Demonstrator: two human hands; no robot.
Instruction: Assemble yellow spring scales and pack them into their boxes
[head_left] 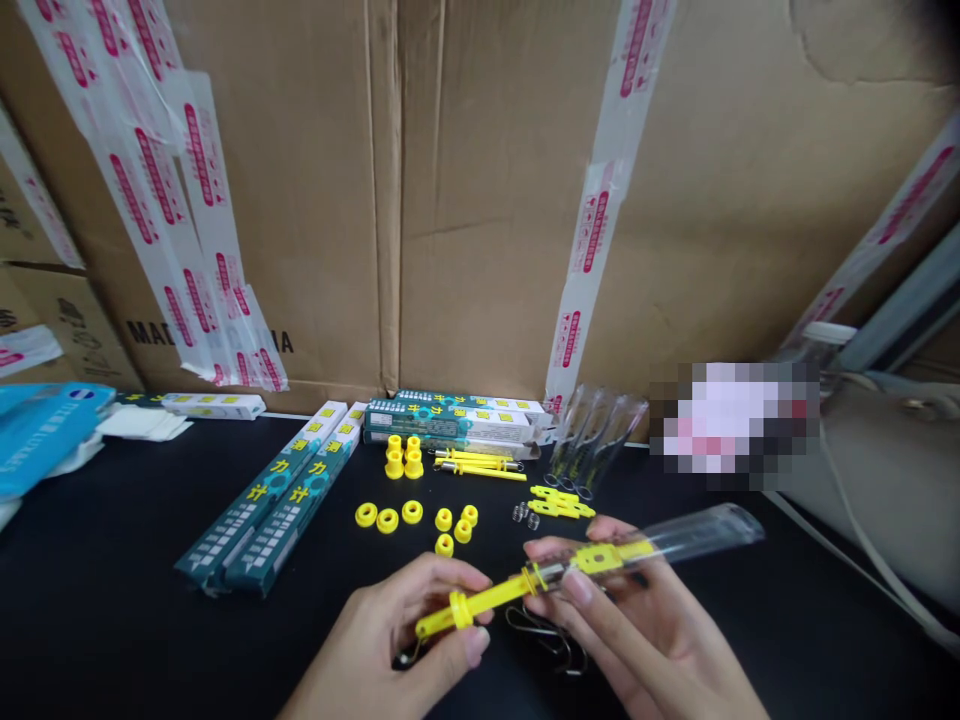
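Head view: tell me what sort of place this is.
Probably a small assembly or packing workspace: taped cartons stand behind a black table, printed boxes lie on it, and yellow parts are set out in groups.

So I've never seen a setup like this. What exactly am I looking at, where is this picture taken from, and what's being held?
There's no machine here: these are a person's two bare hands, seen from a camera worn on the head, looking forward and down. The left hand grips a yellow plastic rod, and the right hand holds a clear plastic tube that the rod enters. On the black tabletop lie green-and-white boxes, yellow plastic rings, small coil springs and flat yellow pieces. Taped cardboard cartons stand behind.
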